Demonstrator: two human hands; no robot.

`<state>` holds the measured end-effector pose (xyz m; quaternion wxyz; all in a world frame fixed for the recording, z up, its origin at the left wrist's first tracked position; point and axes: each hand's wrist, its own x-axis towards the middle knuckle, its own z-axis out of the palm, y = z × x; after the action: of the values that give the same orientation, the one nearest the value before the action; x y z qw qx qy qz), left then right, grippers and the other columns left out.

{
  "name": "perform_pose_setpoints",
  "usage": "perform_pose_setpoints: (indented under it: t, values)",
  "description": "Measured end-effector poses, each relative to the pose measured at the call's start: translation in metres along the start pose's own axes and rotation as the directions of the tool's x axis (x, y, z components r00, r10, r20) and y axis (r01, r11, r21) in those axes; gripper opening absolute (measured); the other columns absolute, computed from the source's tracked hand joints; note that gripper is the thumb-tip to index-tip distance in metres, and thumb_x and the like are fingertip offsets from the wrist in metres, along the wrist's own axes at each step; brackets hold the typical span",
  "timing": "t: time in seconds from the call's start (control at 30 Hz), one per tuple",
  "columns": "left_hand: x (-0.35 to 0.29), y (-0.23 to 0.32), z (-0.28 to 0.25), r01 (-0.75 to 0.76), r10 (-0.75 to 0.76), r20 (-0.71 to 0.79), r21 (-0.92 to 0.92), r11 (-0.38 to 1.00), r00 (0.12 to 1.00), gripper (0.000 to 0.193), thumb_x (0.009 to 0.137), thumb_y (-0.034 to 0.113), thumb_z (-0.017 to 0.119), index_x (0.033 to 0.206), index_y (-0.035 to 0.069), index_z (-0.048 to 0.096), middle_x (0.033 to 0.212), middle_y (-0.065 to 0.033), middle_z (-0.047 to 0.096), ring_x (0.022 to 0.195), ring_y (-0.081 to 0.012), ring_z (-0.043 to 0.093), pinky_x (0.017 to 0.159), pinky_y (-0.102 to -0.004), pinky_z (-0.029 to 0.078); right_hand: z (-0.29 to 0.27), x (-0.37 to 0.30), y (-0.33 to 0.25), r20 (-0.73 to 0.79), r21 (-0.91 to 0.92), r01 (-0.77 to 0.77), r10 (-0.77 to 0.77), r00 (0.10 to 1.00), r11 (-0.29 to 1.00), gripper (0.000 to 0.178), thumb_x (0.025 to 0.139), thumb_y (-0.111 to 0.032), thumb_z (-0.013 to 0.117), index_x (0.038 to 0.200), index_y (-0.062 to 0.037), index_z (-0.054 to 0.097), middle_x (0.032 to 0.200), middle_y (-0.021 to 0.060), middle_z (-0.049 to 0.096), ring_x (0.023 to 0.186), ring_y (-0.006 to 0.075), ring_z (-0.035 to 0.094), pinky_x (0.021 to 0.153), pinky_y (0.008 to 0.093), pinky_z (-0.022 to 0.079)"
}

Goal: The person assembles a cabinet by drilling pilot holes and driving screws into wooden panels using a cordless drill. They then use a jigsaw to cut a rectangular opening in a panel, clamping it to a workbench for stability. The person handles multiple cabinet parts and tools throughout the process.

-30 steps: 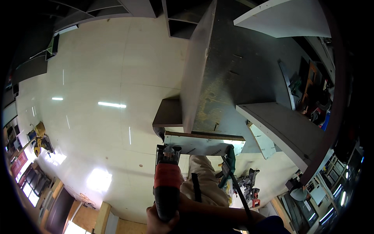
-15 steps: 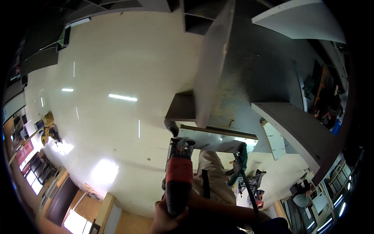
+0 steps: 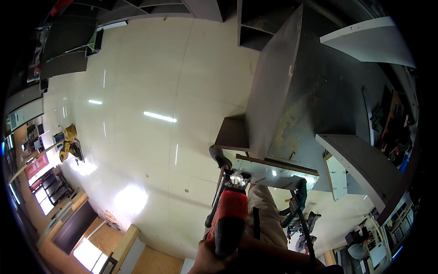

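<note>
My left hand (image 3: 206, 256) is closed round the lower body of a red and black power tool (image 3: 232, 205), which looks like a jigsaw. The tool's metal front, with a bright spot on it, meets the left end of a white-faced board (image 3: 276, 174) with a dark wooden edge. From the lower right my right forearm (image 3: 278, 255) reaches to the tool; the fingers of my right hand are hidden behind it. A dark green clamp (image 3: 300, 194) with a long black bar sits at the board's right end.
A grey panel assembly (image 3: 273, 86) stands beyond the board, with sawdust (image 3: 289, 121) on its dark surface. Another grey panel (image 3: 360, 160) slants at the right. My shoe (image 3: 220, 157) and beige trouser leg (image 3: 264, 205) are below. Yellow equipment (image 3: 70, 148) stands on the floor at far left.
My view has shifted, so the whole scene sits further right in it. The power tool stays at the board's left end, and my left hand keeps its hold.
</note>
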<state>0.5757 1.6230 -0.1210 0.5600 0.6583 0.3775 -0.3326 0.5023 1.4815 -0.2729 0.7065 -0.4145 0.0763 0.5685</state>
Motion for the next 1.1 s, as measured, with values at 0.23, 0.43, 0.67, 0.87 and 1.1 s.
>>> perform_pose_setpoints:
  t: [0.23,0.43,0.67,0.87,1.1]
  values:
    - [0.003,0.002,0.001,-0.052,0.052,0.017,0.021,0.998,0.999,0.023,0.079,0.017,0.077,0.086,-0.001,0.065,0.071,-0.0088,0.067,0.067,-0.0127,0.063,0.063,-0.0328,0.054,0.0,0.0,-0.004,0.038,0.253,-0.022,0.013,0.999,0.967,0.03,0.096,-0.023,0.068,0.12,-0.0075,0.059,0.114,0.0081,0.065,0.106,0.0178,0.064,0.09,0.0337,0.054]
    - [0.005,0.011,0.006,-0.134,0.135,-0.087,0.013,0.991,0.987,0.027,0.078,0.018,0.075,0.091,-0.004,0.066,0.076,-0.0111,0.069,0.07,-0.0168,0.066,0.065,-0.0341,0.054,0.001,-0.001,-0.013,0.019,0.226,0.013,-0.018,1.0,0.974,0.031,0.096,-0.024,0.069,0.12,-0.0074,0.059,0.112,0.0069,0.066,0.104,0.0165,0.065,0.088,0.0331,0.054]
    - [0.003,0.004,0.002,0.011,-0.011,0.008,-0.003,1.0,1.0,0.021,0.077,0.015,0.079,0.077,-0.001,0.065,0.065,-0.007,0.067,0.061,-0.0096,0.061,0.059,-0.0309,0.053,-0.001,0.0,-0.012,0.038,0.134,0.065,-0.07,0.997,0.989,0.028,0.096,-0.024,0.068,0.118,-0.0077,0.06,0.109,0.0056,0.066,0.1,0.0158,0.065,0.085,0.0324,0.054]
    - [0.004,0.008,0.006,-0.09,0.089,-0.052,-0.031,0.995,0.995,0.023,0.078,0.016,0.076,0.086,-0.003,0.066,0.072,-0.0094,0.068,0.067,-0.0139,0.063,0.062,-0.0328,0.053,0.0,0.001,-0.017,0.026,0.215,0.054,-0.061,0.998,0.975,0.028,0.096,-0.024,0.067,0.118,-0.0074,0.06,0.11,0.0066,0.065,0.102,0.016,0.064,0.085,0.0329,0.054]
    - [0.005,0.008,0.007,-0.161,0.164,-0.078,0.034,0.986,0.983,0.022,0.079,0.016,0.074,0.087,-0.003,0.066,0.074,-0.0103,0.067,0.068,-0.0154,0.063,0.062,-0.0336,0.053,-0.002,-0.001,-0.009,0.01,0.066,0.072,-0.073,0.997,0.995,0.029,0.097,-0.025,0.066,0.119,-0.007,0.059,0.111,0.0077,0.065,0.103,0.0173,0.064,0.086,0.0342,0.054]
